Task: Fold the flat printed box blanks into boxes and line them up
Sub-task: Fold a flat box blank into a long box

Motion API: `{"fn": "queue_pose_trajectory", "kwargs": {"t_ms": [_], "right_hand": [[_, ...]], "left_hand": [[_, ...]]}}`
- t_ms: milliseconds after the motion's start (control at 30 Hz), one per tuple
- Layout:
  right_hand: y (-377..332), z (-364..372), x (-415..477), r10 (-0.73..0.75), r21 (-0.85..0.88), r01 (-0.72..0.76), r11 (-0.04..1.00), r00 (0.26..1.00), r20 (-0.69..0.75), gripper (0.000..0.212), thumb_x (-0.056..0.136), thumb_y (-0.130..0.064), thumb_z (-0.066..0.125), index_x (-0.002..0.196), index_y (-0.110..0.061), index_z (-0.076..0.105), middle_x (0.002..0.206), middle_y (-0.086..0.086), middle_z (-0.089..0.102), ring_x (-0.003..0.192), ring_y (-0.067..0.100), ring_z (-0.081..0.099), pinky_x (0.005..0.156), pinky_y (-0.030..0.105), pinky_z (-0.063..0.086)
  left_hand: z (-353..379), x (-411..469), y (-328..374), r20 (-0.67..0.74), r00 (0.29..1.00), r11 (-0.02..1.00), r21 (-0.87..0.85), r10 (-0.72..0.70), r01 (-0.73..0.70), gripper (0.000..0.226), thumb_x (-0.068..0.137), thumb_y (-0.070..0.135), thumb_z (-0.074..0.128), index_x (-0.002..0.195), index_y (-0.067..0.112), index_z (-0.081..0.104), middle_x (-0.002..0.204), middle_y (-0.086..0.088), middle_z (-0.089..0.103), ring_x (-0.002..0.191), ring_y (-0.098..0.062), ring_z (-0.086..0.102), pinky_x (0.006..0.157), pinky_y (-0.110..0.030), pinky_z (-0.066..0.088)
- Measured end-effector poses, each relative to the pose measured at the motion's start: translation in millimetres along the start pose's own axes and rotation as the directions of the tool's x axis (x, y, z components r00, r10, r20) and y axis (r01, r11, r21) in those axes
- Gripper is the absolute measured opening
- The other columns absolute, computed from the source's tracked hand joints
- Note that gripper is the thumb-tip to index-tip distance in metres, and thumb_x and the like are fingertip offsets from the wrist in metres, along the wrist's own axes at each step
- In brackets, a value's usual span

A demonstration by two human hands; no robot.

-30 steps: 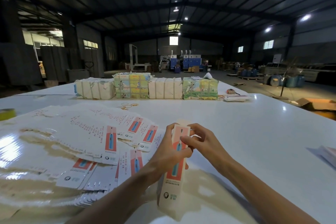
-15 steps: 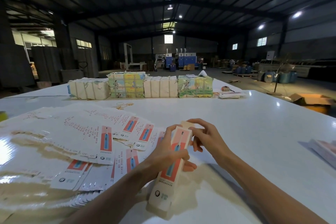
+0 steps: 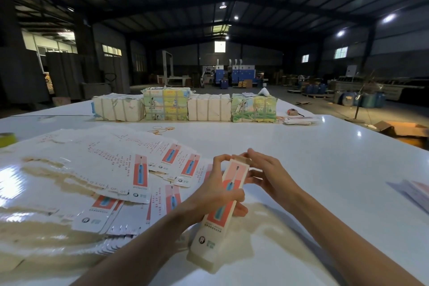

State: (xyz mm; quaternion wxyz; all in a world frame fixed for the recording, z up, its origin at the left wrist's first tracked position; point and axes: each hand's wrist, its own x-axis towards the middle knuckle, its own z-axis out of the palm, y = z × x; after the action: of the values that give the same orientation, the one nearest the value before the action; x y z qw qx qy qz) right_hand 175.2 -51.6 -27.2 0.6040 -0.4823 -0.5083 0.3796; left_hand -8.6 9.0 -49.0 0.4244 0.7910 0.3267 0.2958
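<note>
A long narrow box (image 3: 219, 216) with a red panel and a blue toothbrush picture stands tilted over the white table (image 3: 313, 158), its near end low. My left hand (image 3: 216, 190) wraps around its middle. At the far top end my right hand (image 3: 267, 172) pinches the brown flap. A fanned pile of flat printed box blanks (image 3: 111, 169) covers the table to the left, some hidden under my left arm.
Four tied bundles of stock (image 3: 185, 105) stand in a row at the table's far side. More blanks lie at the right edge (image 3: 415, 193) and far right (image 3: 299, 120). A tape roll (image 3: 8, 139) sits at the far left, rubber bands (image 3: 161, 130) near the bundles.
The box has tipped further, its near end sliding toward me. My right hand's fingers have moved up onto the top flap. The left hand keeps its grip.
</note>
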Motion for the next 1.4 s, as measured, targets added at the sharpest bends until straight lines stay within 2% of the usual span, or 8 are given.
{"fn": "queue_pose_trajectory", "kwargs": {"t_ms": [133, 300, 433, 700, 833, 1000, 1233, 1400], "right_hand": [[3, -3, 2, 0.048, 0.011, -0.048, 0.999, 0.998, -0.051, 0.025, 0.104, -0.033, 0.065, 0.106, -0.015, 0.082, 0.102, 0.014, 0.078, 0.098, 0.031, 0.077, 0.074, 0.030, 0.060], [3, -6, 6, 0.082, 0.044, -0.078, 0.996, 0.992, -0.096, 0.014, 0.101, -0.022, 0.070, 0.099, -0.018, 0.083, 0.099, 0.014, 0.078, 0.091, 0.028, 0.078, 0.069, 0.032, 0.061], [5, -9, 7, 0.084, 0.033, -0.082, 0.996, 0.993, -0.086, 0.014, 0.100, -0.013, 0.069, 0.095, -0.014, 0.082, 0.096, 0.016, 0.078, 0.088, 0.027, 0.078, 0.069, 0.035, 0.063], [7, -14, 7, 0.082, 0.020, -0.081, 0.996, 0.996, -0.046, 0.016, 0.098, -0.010, 0.066, 0.095, -0.009, 0.081, 0.100, 0.019, 0.078, 0.092, 0.028, 0.078, 0.072, 0.034, 0.062], [6, -8, 6, 0.063, 0.053, -0.062, 0.997, 0.998, -0.015, 0.022, 0.104, -0.021, 0.064, 0.103, -0.015, 0.084, 0.107, 0.014, 0.079, 0.099, 0.026, 0.077, 0.079, 0.029, 0.061], [16, 8, 1, -0.022, 0.028, 0.022, 0.999, 1.000, -0.011, 0.025, 0.100, -0.022, 0.073, 0.123, -0.013, 0.074, 0.112, 0.010, 0.080, 0.106, 0.027, 0.077, 0.092, 0.036, 0.063], [18, 10, -1, -0.076, -0.111, 0.067, 0.992, 0.994, -0.074, 0.015, 0.097, -0.019, 0.076, 0.109, -0.010, 0.079, 0.103, 0.010, 0.080, 0.097, 0.031, 0.079, 0.092, 0.044, 0.063], [24, 13, 0, -0.045, -0.136, 0.031, 0.990, 0.994, -0.103, 0.016, 0.103, -0.019, 0.068, 0.114, -0.012, 0.077, 0.103, 0.004, 0.081, 0.098, 0.027, 0.079, 0.085, 0.035, 0.065]], "left_hand": [[2, -1, 1, 0.038, 0.999, 0.999, 0.030, 0.011, -0.012, 0.094, 0.070, 0.039, 0.086, 0.131, 0.066, 0.020, 0.118, 0.017, 0.060, 0.097, -0.019, 0.075, 0.063, -0.019, 0.061], [1, 1, -1, 0.036, 0.999, 0.999, 0.045, 0.012, -0.013, 0.097, 0.068, 0.042, 0.088, 0.131, 0.067, 0.019, 0.108, 0.032, 0.057, 0.096, -0.014, 0.074, 0.058, -0.013, 0.056], [1, 3, -6, 0.054, 0.998, 0.999, 0.024, 0.037, -0.039, 0.102, 0.066, 0.037, 0.090, 0.132, 0.068, 0.019, 0.098, 0.040, 0.058, 0.096, 0.012, 0.068, 0.058, -0.014, 0.057], [6, 2, -6, 0.058, 0.997, 0.998, 0.034, 0.052, -0.054, 0.098, 0.068, 0.033, 0.089, 0.127, 0.072, 0.021, 0.108, 0.023, 0.060, 0.093, 0.015, 0.067, 0.055, -0.012, 0.055], [5, 6, -9, 0.016, 0.998, 0.997, -0.053, 0.062, -0.061, 0.091, 0.069, 0.029, 0.087, 0.131, 0.060, 0.028, 0.109, 0.013, 0.063, 0.090, 0.006, 0.073, 0.058, -0.014, 0.057], [4, 13, -14, -0.079, 0.997, 0.977, -0.210, 0.013, -0.030, 0.085, 0.072, 0.022, 0.090, 0.121, 0.066, 0.035, 0.108, 0.003, 0.066, 0.082, -0.010, 0.079, 0.060, -0.021, 0.061], [7, 13, -18, -0.068, 0.997, 0.984, -0.178, -0.032, 0.020, 0.083, 0.067, 0.036, 0.090, 0.115, 0.071, 0.033, 0.110, 0.005, 0.066, 0.089, -0.010, 0.078, 0.064, -0.025, 0.063], [12, 18, -22, -0.027, 0.997, 0.954, -0.293, -0.078, 0.067, 0.081, 0.069, 0.037, 0.094, 0.116, 0.069, 0.036, 0.112, -0.002, 0.069, 0.087, -0.021, 0.080, 0.068, -0.035, 0.066]]}}
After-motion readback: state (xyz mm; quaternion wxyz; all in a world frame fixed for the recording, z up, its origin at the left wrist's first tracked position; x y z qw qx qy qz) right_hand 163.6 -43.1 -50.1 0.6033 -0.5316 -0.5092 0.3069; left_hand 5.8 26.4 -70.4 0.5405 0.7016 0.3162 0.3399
